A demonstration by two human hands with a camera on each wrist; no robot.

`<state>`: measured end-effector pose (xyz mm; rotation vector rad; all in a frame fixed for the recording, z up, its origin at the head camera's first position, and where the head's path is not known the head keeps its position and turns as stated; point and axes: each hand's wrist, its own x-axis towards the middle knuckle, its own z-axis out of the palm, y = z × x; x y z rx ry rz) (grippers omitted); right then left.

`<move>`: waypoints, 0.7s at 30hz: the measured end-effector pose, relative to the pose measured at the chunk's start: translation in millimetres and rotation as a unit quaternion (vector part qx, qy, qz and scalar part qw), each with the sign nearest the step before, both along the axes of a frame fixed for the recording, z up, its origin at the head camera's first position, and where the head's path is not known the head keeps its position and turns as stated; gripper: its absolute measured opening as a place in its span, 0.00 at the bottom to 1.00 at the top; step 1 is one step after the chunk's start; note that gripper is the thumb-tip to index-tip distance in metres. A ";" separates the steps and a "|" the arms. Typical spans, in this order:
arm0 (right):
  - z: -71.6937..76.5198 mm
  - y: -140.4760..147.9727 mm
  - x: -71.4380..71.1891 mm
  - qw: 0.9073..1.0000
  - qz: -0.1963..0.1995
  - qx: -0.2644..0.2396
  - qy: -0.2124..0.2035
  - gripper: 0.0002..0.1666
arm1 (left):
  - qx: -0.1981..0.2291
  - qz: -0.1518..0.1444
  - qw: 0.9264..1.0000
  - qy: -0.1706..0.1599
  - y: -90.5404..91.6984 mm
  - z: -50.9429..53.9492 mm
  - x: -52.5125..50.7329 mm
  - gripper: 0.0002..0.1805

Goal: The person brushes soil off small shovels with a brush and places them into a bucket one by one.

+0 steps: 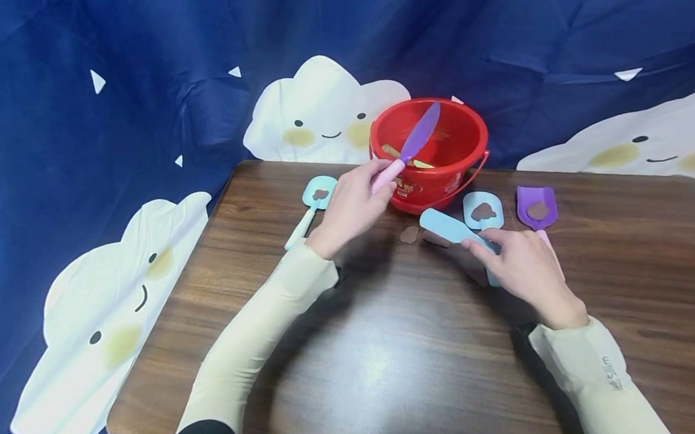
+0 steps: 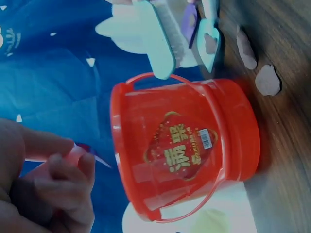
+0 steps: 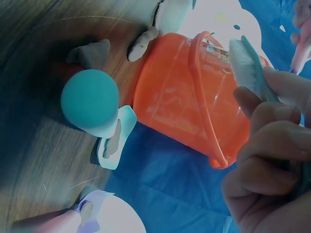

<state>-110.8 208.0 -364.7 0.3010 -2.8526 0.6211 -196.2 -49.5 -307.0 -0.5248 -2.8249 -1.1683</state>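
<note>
Clock readings taken from the head view. Left hand [image 1: 354, 202] grasps the knife [image 1: 421, 134] by its pink handle, blade toward 1 o'clock, above the mouth of the bucket [image 1: 431, 189]. Right hand [image 1: 526, 265] grips the brush [image 1: 447, 226], head toward 10 o'clock (bristles visible in both wrist views). Bucket stands at 2 o'clock from the left hand, 11 from the right. Blue shovel [image 1: 471, 204]: 11 o'clock of the right hand; purple shovel [image 1: 524, 201]: just past 12. Mint shovel [image 1: 316, 184]: 10 o'clock of the left hand.
</note>
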 end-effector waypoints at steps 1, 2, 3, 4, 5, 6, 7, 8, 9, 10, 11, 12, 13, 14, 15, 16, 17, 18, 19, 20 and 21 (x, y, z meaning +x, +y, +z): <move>-0.1 -0.1 0.0 1.000 0.000 0.002 -0.001 0.21 | -0.009 0.007 1.000 0.006 3.5 -0.3 -3.1 0.24; -0.2 -0.1 -0.1 1.000 0.000 0.004 0.000 0.22 | -0.019 0.012 1.000 0.012 6.9 -0.5 -5.9 0.23; -0.4 -0.2 -0.3 1.000 0.001 0.006 0.001 0.23 | -0.029 0.015 0.999 0.017 10.3 -0.9 -8.8 0.23; -0.6 -0.2 -0.4 1.000 0.001 0.007 0.001 0.23 | -0.041 0.018 0.999 0.024 13.6 -1.3 -11.3 0.23; -0.7 -0.3 -0.5 1.000 0.001 0.005 -0.001 0.23 | -0.055 0.020 0.998 0.031 16.7 -1.6 -13.6 0.23; -0.8 -0.3 -0.7 1.000 0.002 0.004 0.000 0.23 | -0.068 0.022 0.997 0.042 19.6 -2.6 -16.0 0.22; -0.7 -0.2 -0.6 1.000 0.002 0.002 -0.001 0.23 | -0.081 0.024 0.995 0.051 22.6 -2.7 -17.6 0.22; -0.6 0.0 -0.6 1.000 0.002 0.000 -0.003 0.24 | -0.092 0.025 0.994 0.059 25.5 -3.4 -19.1 0.23; -0.7 0.2 -0.6 1.000 0.002 -0.002 -0.004 0.24 | -0.102 0.027 0.992 0.068 27.9 -4.3 -20.2 0.23; -0.7 0.3 -0.5 1.000 0.001 -0.004 -0.004 0.24 | -0.110 0.027 0.991 0.077 30.0 -5.1 -21.3 0.23; -0.7 0.3 -0.5 1.000 0.000 -0.005 -0.003 0.24 | -0.119 0.028 0.989 0.086 31.7 -5.9 -22.2 0.23; -0.8 0.2 -0.4 1.000 0.001 -0.005 -0.002 0.24 | -0.126 0.030 0.987 0.099 33.0 -6.7 -23.1 0.23; -0.7 0.1 -0.3 1.000 0.001 -0.006 -0.001 0.24 | -0.131 0.031 0.985 0.104 33.8 -6.9 -23.5 0.22; -0.8 0.0 -0.2 1.000 0.001 -0.005 0.001 0.24 | -0.132 0.033 0.985 0.109 33.8 -7.4 -23.8 0.22; -0.8 -0.3 0.0 1.000 0.001 -0.004 0.004 0.23 | -0.128 0.034 0.985 0.111 33.3 -7.5 -24.2 0.23; -0.7 -0.4 0.2 1.000 0.001 -0.004 0.004 0.23 | -0.120 0.035 0.986 0.109 32.6 -7.4 -24.6 0.23; -0.5 -0.4 0.3 1.000 0.003 -0.003 0.005 0.23 | -0.107 0.036 0.988 0.106 31.3 -7.3 -25.1 0.24; -0.5 -0.3 0.3 1.000 0.004 -0.002 0.005 0.22 | -0.090 0.038 0.990 0.101 29.5 -7.2 -25.3 0.27; -0.5 -0.1 0.2 1.000 0.004 -0.002 0.006 0.22 | -0.074 0.042 0.992 0.095 27.4 -6.9 -25.4 0.29; -0.6 0.3 0.2 1.000 0.006 -0.004 0.003 0.22 | -0.058 0.044 0.993 0.089 24.9 -6.8 -25.4 0.32; -0.7 0.7 0.1 1.000 0.008 -0.007 0.000 0.22 | -0.042 0.046 0.995 0.084 22.2 -6.9 -25.3 0.34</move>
